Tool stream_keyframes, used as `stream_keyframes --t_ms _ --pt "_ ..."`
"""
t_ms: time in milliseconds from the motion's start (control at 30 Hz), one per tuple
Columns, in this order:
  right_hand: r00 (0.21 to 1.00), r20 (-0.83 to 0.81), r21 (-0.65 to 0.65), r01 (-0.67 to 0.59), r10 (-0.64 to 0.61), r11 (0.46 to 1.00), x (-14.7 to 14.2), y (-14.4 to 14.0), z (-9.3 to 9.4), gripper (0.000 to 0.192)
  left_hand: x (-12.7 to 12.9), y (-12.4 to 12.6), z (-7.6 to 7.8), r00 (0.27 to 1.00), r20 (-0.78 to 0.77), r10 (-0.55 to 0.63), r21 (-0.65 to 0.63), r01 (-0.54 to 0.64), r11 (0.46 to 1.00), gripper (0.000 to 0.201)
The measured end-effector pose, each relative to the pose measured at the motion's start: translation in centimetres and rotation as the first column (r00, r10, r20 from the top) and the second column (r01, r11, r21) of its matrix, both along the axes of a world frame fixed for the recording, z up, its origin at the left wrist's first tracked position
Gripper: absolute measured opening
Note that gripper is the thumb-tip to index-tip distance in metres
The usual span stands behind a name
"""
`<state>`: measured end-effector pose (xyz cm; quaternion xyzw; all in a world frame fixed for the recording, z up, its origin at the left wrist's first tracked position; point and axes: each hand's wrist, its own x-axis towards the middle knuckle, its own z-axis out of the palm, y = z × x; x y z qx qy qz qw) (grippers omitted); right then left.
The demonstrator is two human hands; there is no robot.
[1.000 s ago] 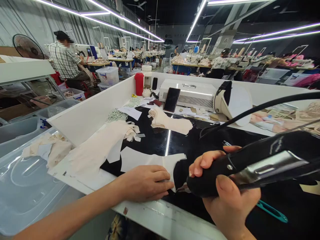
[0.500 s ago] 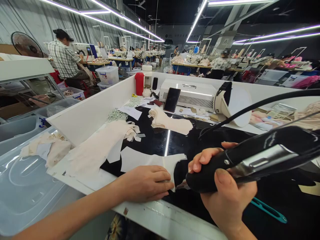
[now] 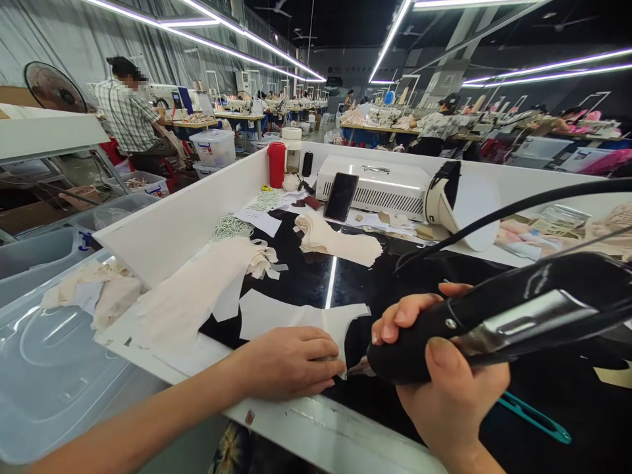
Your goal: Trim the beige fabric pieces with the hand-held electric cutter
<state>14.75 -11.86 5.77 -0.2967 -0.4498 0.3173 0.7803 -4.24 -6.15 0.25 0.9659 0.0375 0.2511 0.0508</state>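
My left hand lies flat on a white fabric piece, its fingertips near the piece's curved right edge. My right hand is wrapped round a black handheld power tool with a silver lever and a thick cable. The tool's narrow metal tip points left, down at the fabric edge just beside my left fingertips. Whether the tip touches the cloth, I cannot tell. Under the fabric is a glossy black work surface.
Cream fabric stacks lie left and further back. A phone leans on a white vented box, with a red bottle nearby. A teal tool lies at right. White walls edge the table; people sew beyond.
Both hands keep almost the same place, with the tool tip still at the fabric edge. The whole view shifts very slightly.
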Motion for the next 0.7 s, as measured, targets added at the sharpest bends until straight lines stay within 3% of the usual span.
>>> stream_keyframes --t_ms 700 --pt "0.999 0.048 -0.015 0.012 -0.011 1.000 -0.06 -0.25 -0.11 0.034 -0.25 -0.16 0.07 0.999 -0.039 0.026 -0.014 -0.026 1.000 0.025"
